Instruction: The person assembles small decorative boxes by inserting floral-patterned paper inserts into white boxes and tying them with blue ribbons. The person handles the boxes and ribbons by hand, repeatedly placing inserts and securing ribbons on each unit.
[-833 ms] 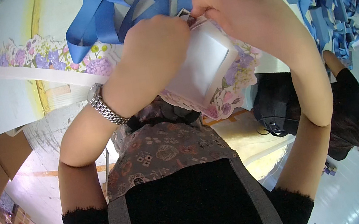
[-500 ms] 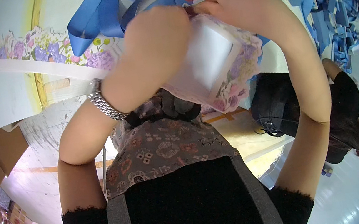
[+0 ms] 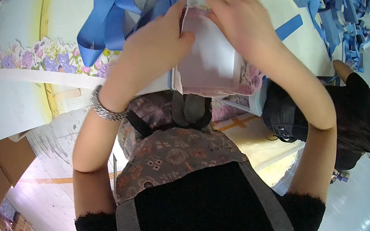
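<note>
A floral-printed paper piece (image 3: 209,67) with a wavy edge and a pale, smooth panel is tilted at the near edge of the table. My left hand (image 3: 152,49) pinches its upper left edge between thumb and fingers. Over its upper right side lies my right hand (image 3: 245,19), slightly blurred, fingers stretched out and apart, the thumb close to the rim. Wide blue ribbon (image 3: 103,25) loops across the table just beyond my left hand. Part of the piece's right side is hidden under my right hand.
A long white sheet with a floral border (image 3: 49,59) lies at the left. Many blue ribbons and blue pieces (image 3: 325,6) are heaped at the far right. Another person in black (image 3: 349,106) is at the right. A brown cardboard box (image 3: 14,160) stands low at the left.
The paper piece has turned and its panel faces up more. My right hand has opened from a pinch and come lower. A short blue ribbon end now shows right of it.
</note>
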Action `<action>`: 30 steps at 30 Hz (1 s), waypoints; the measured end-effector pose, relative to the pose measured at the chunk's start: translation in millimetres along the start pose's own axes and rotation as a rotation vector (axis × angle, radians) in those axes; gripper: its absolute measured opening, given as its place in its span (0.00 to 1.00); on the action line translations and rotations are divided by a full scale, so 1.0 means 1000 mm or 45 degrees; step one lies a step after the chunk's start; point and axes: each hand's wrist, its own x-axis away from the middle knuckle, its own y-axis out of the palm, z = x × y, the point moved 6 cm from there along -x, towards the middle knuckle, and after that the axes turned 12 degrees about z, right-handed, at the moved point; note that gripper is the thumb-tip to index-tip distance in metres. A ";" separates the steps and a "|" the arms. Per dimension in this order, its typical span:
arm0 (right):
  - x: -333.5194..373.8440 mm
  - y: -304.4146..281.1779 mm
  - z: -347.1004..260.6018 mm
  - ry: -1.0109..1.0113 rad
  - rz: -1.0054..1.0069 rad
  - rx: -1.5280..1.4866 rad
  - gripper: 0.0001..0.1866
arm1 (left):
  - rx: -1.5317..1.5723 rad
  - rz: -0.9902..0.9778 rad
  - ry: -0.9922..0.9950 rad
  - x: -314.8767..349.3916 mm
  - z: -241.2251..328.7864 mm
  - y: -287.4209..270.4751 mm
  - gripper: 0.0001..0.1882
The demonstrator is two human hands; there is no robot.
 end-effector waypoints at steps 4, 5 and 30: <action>0.014 -0.012 -0.012 0.406 -0.510 -0.346 0.15 | -0.028 0.096 -0.142 0.004 -0.001 0.000 0.33; 0.029 0.009 -0.012 0.548 -0.631 -0.651 0.15 | -0.038 0.108 -0.138 0.005 0.001 0.000 0.34; 0.137 -0.032 0.264 1.030 0.597 0.263 0.26 | -0.175 0.241 0.040 -0.269 0.060 0.014 0.34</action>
